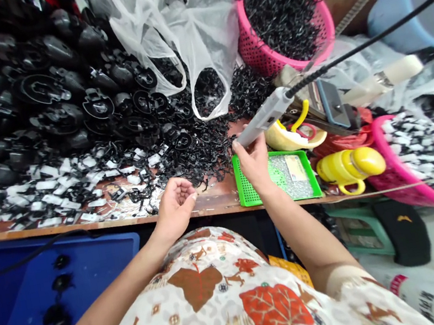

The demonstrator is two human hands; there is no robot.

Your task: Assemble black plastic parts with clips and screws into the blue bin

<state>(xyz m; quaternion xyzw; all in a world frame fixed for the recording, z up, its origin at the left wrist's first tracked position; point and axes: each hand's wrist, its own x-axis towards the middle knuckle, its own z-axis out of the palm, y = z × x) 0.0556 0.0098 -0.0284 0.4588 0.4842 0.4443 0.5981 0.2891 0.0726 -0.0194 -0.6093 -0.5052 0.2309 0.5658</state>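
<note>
Some tabletop (219,194) separates left hand (176,205) from tray's edge (241,192).

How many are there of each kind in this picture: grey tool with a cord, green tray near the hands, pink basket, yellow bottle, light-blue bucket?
Grey tool: 1
Green tray: 1
Pink baskets: 2 (upper basket, right basket)
Yellow bottle: 1
Light-blue bucket: 1
Total: 6

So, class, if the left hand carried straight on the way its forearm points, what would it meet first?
Probably the heap of small black plastic parts on the workbench, just beyond the left hand; its height above the surface is hard to judge, so it might pass over them.
</note>
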